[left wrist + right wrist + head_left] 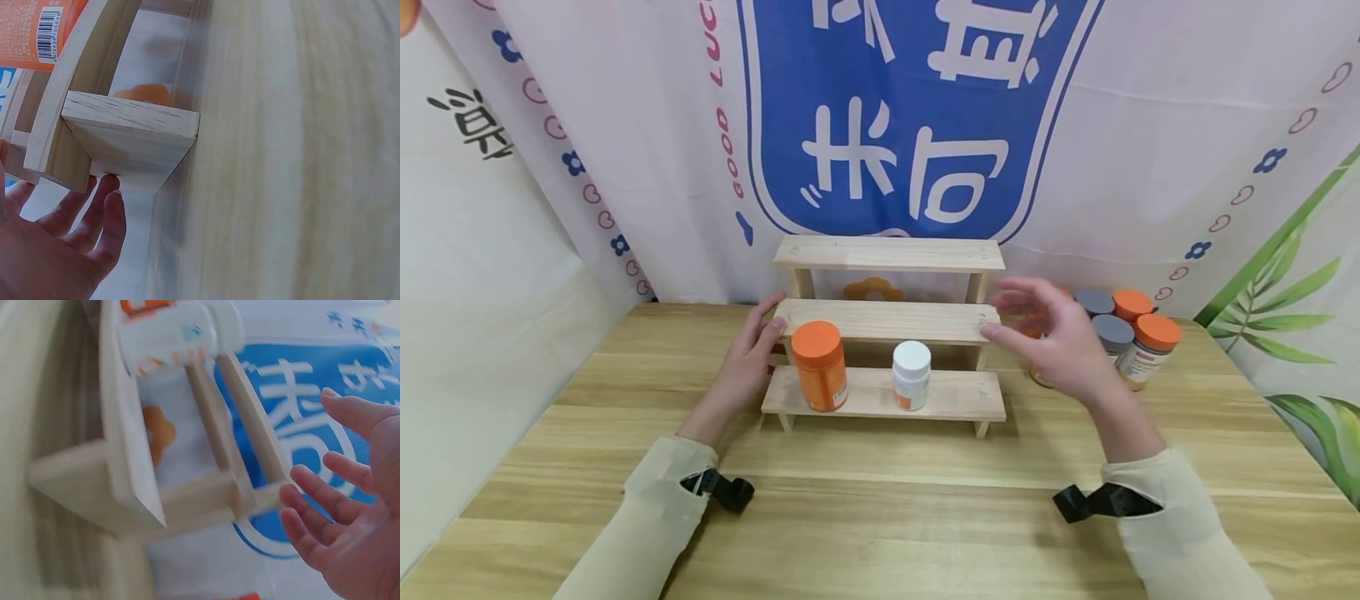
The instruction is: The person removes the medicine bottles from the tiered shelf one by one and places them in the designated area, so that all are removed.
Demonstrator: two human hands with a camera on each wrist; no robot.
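Note:
A three-tier wooden step shelf (887, 318) stands on the table, its lowest tier holding an orange bottle (820, 375) and, to its right, a small white bottle (912, 387). My left hand (748, 354) grips the left end of the middle tier, thumb at its front. In the left wrist view its bent fingers (103, 219) reach the shelf's side. At the right end of the middle tier my right hand (1060, 337) is raised with fingers spread and nothing in it. The right wrist view shows its palm (369, 537) facing the shelf.
To the right of the shelf several bottles (1150, 346) with orange and grey lids stand in a group, partly behind my right hand. A printed curtain (1120, 125) hangs close behind the shelf. The wooden table (887, 517) extends in front of it.

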